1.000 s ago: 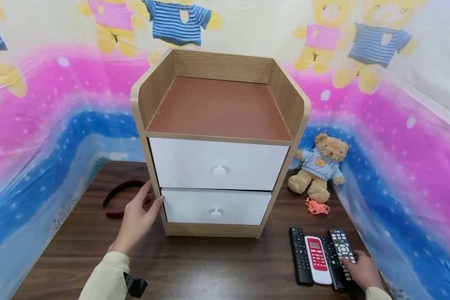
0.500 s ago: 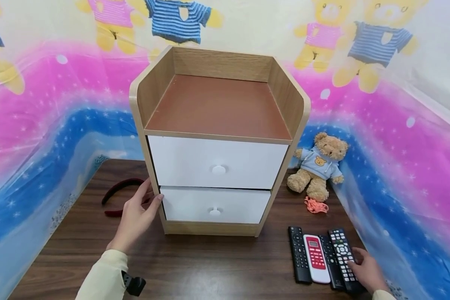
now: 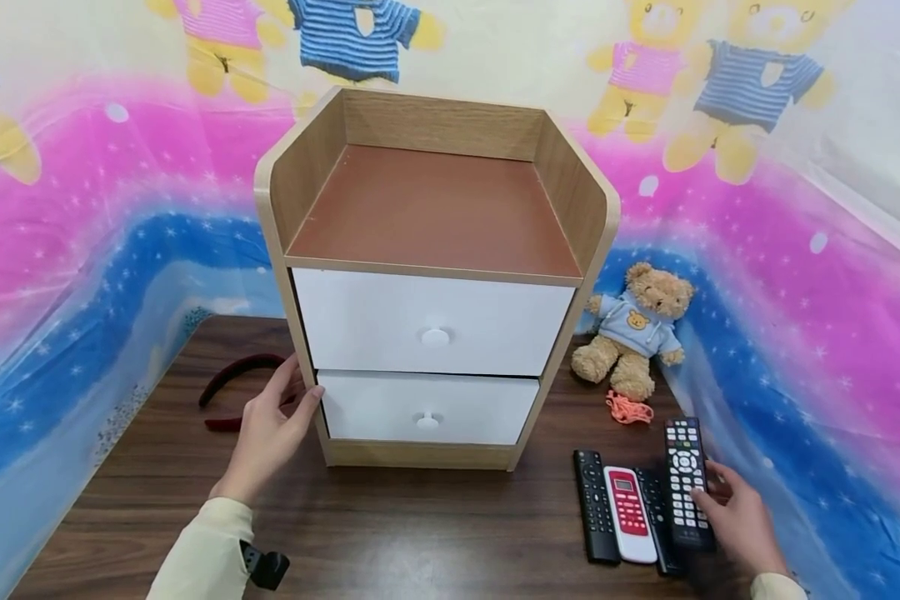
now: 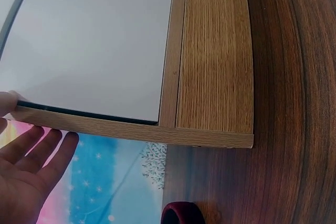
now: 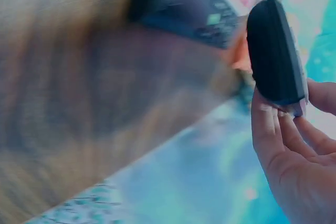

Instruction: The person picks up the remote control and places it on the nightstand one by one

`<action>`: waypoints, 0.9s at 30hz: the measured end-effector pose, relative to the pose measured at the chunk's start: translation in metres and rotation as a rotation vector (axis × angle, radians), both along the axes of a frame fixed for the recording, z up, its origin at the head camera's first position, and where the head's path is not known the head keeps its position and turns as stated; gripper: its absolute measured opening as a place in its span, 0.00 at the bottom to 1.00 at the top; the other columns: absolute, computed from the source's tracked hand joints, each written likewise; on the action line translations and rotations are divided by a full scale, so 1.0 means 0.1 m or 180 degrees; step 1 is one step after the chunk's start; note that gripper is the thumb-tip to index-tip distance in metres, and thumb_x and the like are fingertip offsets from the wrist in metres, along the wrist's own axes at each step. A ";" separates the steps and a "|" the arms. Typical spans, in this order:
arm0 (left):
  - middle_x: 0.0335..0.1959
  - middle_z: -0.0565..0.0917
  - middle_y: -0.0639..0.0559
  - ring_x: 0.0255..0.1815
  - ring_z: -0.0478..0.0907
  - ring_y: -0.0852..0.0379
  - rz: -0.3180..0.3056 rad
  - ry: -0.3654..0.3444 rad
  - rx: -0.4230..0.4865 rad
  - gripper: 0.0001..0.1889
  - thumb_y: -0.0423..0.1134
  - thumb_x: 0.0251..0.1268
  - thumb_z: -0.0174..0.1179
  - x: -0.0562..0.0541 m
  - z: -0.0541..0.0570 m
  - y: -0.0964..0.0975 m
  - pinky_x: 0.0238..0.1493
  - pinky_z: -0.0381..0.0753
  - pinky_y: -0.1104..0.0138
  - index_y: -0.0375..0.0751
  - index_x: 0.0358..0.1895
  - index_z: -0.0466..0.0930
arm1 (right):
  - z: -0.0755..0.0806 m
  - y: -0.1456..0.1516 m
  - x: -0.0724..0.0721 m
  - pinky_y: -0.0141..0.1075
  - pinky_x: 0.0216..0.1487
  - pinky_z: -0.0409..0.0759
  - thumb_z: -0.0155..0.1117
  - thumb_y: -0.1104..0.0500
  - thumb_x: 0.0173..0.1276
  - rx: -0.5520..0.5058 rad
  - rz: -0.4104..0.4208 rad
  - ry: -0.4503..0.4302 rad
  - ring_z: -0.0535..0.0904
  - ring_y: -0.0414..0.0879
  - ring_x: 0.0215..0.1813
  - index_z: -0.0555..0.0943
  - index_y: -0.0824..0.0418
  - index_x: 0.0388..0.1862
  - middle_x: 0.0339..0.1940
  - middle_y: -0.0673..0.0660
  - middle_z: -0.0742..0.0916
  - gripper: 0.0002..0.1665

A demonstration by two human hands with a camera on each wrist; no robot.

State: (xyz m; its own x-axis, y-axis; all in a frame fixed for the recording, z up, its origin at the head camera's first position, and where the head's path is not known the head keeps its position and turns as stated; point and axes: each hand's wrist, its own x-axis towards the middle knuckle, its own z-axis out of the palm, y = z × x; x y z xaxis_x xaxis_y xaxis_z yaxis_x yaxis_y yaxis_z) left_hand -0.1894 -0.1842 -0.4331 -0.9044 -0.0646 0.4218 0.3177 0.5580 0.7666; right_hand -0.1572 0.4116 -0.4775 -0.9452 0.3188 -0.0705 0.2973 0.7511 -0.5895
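My right hand (image 3: 746, 521) holds a black remote control (image 3: 686, 483) with white buttons, thumb on its keypad side and fingers at its back. In the right wrist view the dark back of this remote (image 5: 275, 53) shows, raised off the table. On the table beside it lie a black remote (image 3: 596, 508), a white remote with a red keypad (image 3: 631, 514) and another black remote (image 3: 660, 525), partly covered. My left hand (image 3: 266, 437) touches the left edge of a wooden cabinet (image 3: 420, 454), thumb at the front and fairly straight fingers along the outer side (image 4: 39, 156).
The cabinet has two white drawers (image 3: 435, 308), both closed, below a brown top shelf (image 3: 435, 208). A teddy bear (image 3: 637, 329) sits right of it, with coral cord (image 3: 629, 408) at its feet. A dark red headband (image 3: 225, 379) lies to the left. Printed curtains surround the table.
My right hand has lifted the button-covered black remote from the row and moved it slightly forward, away from me. The left hand stays at the cabinet's edge. The head view shifts slightly.
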 end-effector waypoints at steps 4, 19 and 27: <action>0.59 0.80 0.36 0.56 0.80 0.42 0.0011 -0.0019 0.0007 0.31 0.42 0.74 0.57 0.00 0.00 0.00 0.49 0.83 0.58 0.40 0.76 0.60 | 0.23 -0.18 0.03 0.45 0.39 0.84 0.63 0.58 0.71 -0.0034 0.0068 0.0210 0.82 0.66 0.51 0.63 0.73 0.72 0.55 0.78 0.81 0.37; 0.59 0.80 0.35 0.56 0.80 0.43 0.0050 -0.0029 0.0037 0.31 0.42 0.74 0.57 -0.01 0.00 0.01 0.48 0.80 0.70 0.38 0.76 0.60 | 1.12 -0.98 0.33 0.18 0.44 0.78 0.68 0.63 0.67 -0.0270 0.0697 0.1750 0.78 0.22 0.44 0.70 0.57 0.72 0.50 0.62 0.86 0.35; 0.57 0.81 0.35 0.54 0.80 0.45 0.0102 -0.0011 0.0076 0.30 0.40 0.74 0.58 -0.01 -0.02 0.01 0.45 0.73 0.84 0.36 0.75 0.62 | 1.67 -1.48 0.60 0.23 0.44 0.81 0.70 0.66 0.65 -0.0518 0.0901 0.1971 0.83 0.33 0.47 0.72 0.49 0.71 0.48 0.42 0.85 0.37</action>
State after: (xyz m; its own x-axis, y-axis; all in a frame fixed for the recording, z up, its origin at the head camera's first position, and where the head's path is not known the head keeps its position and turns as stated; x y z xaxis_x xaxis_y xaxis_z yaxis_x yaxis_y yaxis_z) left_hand -0.1902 -0.1833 -0.4347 -0.9032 -0.1036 0.4165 0.2971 0.5494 0.7810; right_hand -0.0975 0.2632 -0.3104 -0.8720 0.0856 0.4820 -0.3237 0.6378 -0.6989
